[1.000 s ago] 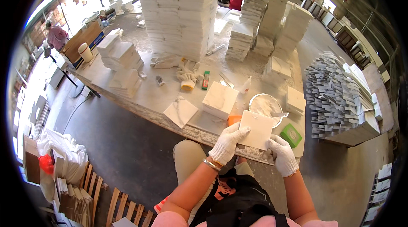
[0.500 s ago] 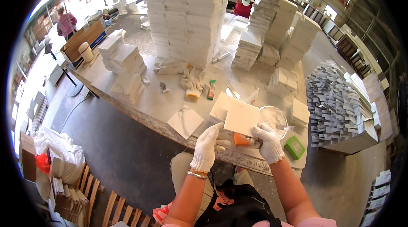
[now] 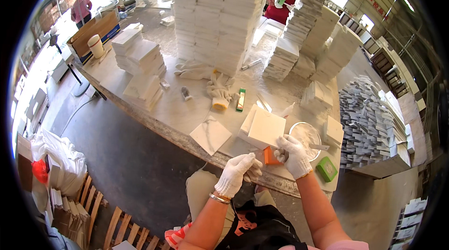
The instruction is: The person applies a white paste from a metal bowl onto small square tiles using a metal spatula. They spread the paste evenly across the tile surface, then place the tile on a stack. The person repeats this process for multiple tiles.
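My left hand (image 3: pixel 239 173), in a white knit glove, hovers just off the table's front edge with its fingers curled in and nothing visible in them. A square white tile (image 3: pixel 266 129) overlaps a short stack of white tiles (image 3: pixel 247 120) at the front of the table. My gloved right hand (image 3: pixel 295 157) is closed at the near right corner of that square tile. Under this hand's fingers lies an orange block (image 3: pixel 270 156). Beside it stands a round tub of white paste (image 3: pixel 305 135) with a putty knife (image 3: pixel 319 147) across its rim.
A grey-veined tile (image 3: pixel 210 135) lies left of the stack; a green box (image 3: pixel 327 169) sits at right. Farther back are spare gloves (image 3: pixel 219 93), a small green box (image 3: pixel 241 100) and tall tile stacks (image 3: pixel 213 21). A person in a red apron (image 3: pixel 282 2) stands beyond.
My left hand has drawn away from the tile, and its fingers have curled in. The square tile has shifted back over the stack. My view has tilted slightly.
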Motion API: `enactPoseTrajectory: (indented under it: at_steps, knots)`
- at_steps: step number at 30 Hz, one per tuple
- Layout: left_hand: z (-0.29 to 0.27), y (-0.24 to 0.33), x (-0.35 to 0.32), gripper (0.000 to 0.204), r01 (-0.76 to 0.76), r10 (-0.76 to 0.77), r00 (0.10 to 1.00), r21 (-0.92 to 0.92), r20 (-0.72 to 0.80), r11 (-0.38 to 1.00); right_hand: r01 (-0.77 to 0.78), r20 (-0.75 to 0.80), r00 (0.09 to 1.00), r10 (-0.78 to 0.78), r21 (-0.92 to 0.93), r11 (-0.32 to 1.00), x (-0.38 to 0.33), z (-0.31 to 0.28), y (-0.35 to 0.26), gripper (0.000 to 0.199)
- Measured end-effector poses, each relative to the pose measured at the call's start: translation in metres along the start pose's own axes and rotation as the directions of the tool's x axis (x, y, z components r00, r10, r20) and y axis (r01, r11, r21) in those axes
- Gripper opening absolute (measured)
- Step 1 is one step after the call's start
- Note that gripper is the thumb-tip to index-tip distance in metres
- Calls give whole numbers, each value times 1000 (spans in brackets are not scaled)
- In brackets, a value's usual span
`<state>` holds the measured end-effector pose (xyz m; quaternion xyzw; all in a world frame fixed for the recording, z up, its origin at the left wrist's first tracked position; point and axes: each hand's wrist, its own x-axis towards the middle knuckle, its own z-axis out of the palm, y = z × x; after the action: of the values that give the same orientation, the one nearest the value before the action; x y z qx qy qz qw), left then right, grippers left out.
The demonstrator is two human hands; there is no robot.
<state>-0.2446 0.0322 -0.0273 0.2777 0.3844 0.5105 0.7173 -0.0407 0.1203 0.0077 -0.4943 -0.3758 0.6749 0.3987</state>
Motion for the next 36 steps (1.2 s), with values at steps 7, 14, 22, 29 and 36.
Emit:
enactPoseTrajectory:
  at_steps: [7, 14, 22, 29, 36]
  knots:
    - [4, -1, -4, 41, 92, -94, 993, 36, 73, 995, -80, -26, 997, 75, -301, 950, -10, -5, -23, 33]
    - [13, 1, -3, 32, 54, -64, 994, 112, 88, 992, 162, -133, 951, -278, -552, 818, -12, -26, -62, 30]
    - [16, -2, -2, 29, -44, 35, 995, 106, 88, 993, 211, -88, 935, -343, -639, 740, 4, -31, -81, 37]
    - [15, -10, 4, 34, 27, -44, 994, 160, 104, 987, 226, -127, 912, -389, -636, 737, -18, -38, -73, 36]
    - [14, -19, 5, 62, -26, 10, 994, 151, 109, 988, 292, 45, 922, -385, -734, 613, -89, -24, -35, 23]
